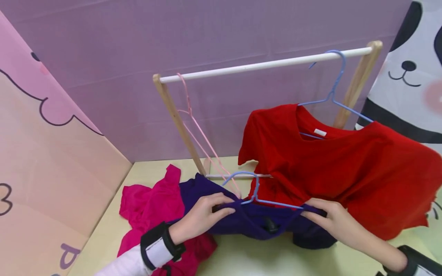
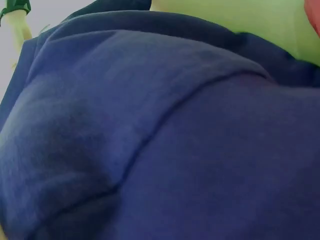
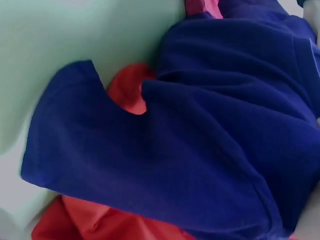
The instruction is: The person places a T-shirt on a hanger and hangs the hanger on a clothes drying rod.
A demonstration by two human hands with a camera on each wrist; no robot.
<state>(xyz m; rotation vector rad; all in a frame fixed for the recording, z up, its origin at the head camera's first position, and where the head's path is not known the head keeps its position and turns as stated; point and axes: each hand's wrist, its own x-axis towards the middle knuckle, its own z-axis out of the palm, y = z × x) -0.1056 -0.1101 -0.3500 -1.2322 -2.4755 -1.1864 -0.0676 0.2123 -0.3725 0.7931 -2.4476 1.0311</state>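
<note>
A navy blue T-shirt [image 1: 228, 225] is held up by its two shoulders, with a light blue hanger [image 1: 256, 190] inside its neck and the hook pointing up. My left hand [image 1: 204, 215] pinches the left shoulder between thumb and fingers. At the other shoulder my right hand [image 1: 329, 215] grips the cloth near the hanger's end. The hanger's arms are partly hidden by the shirt. In the left wrist view navy cloth [image 2: 150, 125] fills most of the picture. A sleeve of the shirt [image 3: 100, 135] spreads across the right wrist view.
A rack with a white rail [image 1: 262, 66] and wooden posts stands behind. From it hang a bare pink hanger [image 1: 189, 103] at left and a red T-shirt [image 1: 331, 165] on a blue hanger [image 1: 333, 94] at right. Magenta clothing [image 1: 155, 203] lies crumpled on the table's left.
</note>
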